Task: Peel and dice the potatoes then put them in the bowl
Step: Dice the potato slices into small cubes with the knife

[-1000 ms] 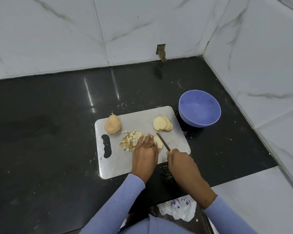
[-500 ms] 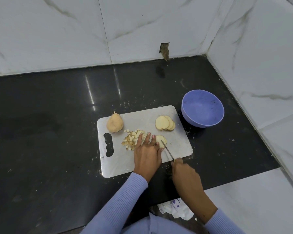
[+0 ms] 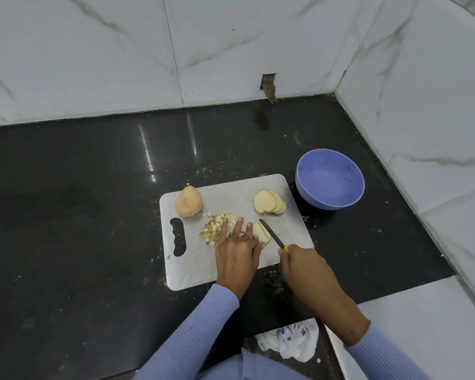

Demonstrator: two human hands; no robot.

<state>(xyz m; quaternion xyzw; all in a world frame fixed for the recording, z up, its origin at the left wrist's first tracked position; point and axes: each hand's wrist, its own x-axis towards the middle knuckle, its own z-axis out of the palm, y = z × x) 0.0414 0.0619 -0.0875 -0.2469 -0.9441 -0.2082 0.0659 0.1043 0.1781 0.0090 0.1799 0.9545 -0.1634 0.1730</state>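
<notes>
A grey cutting board (image 3: 200, 272) lies on the black counter. On it sit a peeled whole potato (image 3: 188, 201), a fan of potato slices (image 3: 269, 202) and a pile of small dice (image 3: 217, 227). My left hand (image 3: 237, 250) lies with straight fingers pressing a stack of slices (image 3: 261, 233). My right hand (image 3: 305, 267) grips a knife (image 3: 272, 233) by its handle, with the blade lying along the right side of that stack. A purple bowl (image 3: 330, 179) stands empty to the right of the board.
White marble walls close in at the back and right. A hole (image 3: 269, 86) shows in the back wall. Beyond the counter's front edge lies a white plastic bag (image 3: 291, 342). White crumbs dot the counter around the board.
The knife blade has shifted slightly against the slice stack, and my right hand moved a little back and forth. My left hand keeps pressing the slices.
</notes>
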